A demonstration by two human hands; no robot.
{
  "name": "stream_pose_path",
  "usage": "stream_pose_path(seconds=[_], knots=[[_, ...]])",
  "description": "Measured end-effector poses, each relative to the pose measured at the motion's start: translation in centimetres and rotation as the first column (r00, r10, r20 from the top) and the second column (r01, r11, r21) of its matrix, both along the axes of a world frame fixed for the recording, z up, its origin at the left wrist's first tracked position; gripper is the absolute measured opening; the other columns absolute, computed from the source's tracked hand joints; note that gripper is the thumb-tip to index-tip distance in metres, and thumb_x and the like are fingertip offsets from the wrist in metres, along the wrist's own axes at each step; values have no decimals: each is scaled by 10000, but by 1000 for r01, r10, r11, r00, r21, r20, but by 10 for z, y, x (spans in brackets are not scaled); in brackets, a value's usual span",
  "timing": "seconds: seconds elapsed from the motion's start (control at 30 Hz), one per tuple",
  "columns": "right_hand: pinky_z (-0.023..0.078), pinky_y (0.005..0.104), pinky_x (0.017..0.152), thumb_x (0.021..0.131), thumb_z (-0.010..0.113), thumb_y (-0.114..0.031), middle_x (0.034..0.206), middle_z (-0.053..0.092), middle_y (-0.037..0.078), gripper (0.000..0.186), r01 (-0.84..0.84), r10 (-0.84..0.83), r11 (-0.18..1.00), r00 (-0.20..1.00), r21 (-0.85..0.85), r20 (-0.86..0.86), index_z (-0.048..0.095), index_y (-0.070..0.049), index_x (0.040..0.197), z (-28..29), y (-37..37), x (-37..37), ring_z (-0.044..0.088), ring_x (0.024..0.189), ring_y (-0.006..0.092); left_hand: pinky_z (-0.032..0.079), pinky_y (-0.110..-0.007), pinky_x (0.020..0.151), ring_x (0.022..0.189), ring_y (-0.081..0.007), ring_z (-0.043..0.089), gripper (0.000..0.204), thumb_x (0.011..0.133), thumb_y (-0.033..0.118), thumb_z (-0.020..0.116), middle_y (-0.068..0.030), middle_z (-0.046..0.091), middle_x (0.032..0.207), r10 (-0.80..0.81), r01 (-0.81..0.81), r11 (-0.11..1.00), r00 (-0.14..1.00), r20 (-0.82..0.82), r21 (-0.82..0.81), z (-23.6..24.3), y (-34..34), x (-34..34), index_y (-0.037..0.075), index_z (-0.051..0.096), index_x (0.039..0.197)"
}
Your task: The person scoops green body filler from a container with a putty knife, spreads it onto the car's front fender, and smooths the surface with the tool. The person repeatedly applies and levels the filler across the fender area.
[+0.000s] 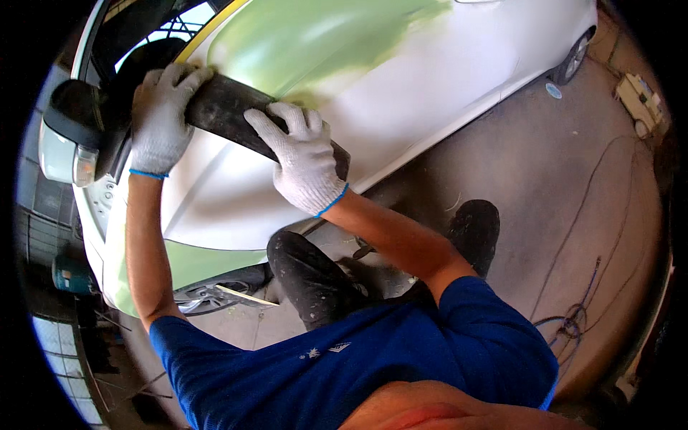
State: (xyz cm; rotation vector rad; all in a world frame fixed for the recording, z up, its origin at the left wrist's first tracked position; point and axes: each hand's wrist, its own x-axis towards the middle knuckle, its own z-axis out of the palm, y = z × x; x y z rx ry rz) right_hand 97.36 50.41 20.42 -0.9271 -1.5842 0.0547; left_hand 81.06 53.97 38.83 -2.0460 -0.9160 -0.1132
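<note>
A long black sanding block (pixel 228 113) lies slantwise against the side of a white car (pixel 459 79), whose upper door surface carries a pale green coated patch (pixel 315 43). Both hands wear white knitted gloves with blue cuffs. My left hand (pixel 161 118) grips the block's upper left end, close to the side mirror, with its fingers curled over the edge. Farther down, near the lower right end, my right hand (pixel 304 158) holds the block with its fingers laid across the top. The block's underside faces the car and is hidden.
The side mirror (pixel 72 107) juts out at the left. Below is the front wheel (pixel 222 287), with a pale strip (pixel 246 295) beside it. A blue hose (pixel 566 326) lies coiled on the grey floor (pixel 523 193) at right. A beige object (pixel 639 104) stands beyond the rear wheel (pixel 573 59).
</note>
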Motion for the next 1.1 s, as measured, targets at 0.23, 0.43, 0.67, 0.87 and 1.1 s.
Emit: stream_pose_path(seconds=[0.23,0.43,0.67,0.87,1.1], knots=[[371,511,933,705,654,-8,1265,498,115,655,155,-153,988,986,25,-61,555,-177,1329,17,7,73,466,1102,355,426,-430,954,1093,-293,553,451,806,182,661,-38,603,1231,-110,121,988,987,-114,100,26,12,94,209,626,1255],[399,504,902,689,658,-7,1239,519,100,679,393,-377,915,913,92,-156,549,-221,1324,28,61,155,487,1091,359,441,-435,986,1141,-284,552,408,838,202,651,-23,597,1248,-292,321,942,928,-230,101,54,75,207,214,629,1246],[395,504,944,704,666,-20,1275,509,93,680,437,-435,899,885,-24,-168,542,-232,1338,28,99,214,465,1155,360,446,-430,986,1135,-287,555,448,823,229,675,-33,596,1253,-382,425,902,871,-308,83,57,132,285,225,624,1268],[394,509,938,728,677,-78,1261,522,95,635,439,-422,898,877,25,-228,552,-238,1329,21,113,229,470,1148,361,446,-430,985,1134,-288,555,455,820,232,678,-34,596,1255,-371,415,907,868,-330,74,56,146,303,226,623,1272],[402,509,914,752,709,-190,1249,535,99,566,425,-404,904,883,44,-238,574,-228,1300,17,111,236,486,1129,358,447,-429,984,1133,-289,556,463,817,236,683,-36,595,1256,-365,409,910,871,-329,70,54,149,308,228,622,1276]])
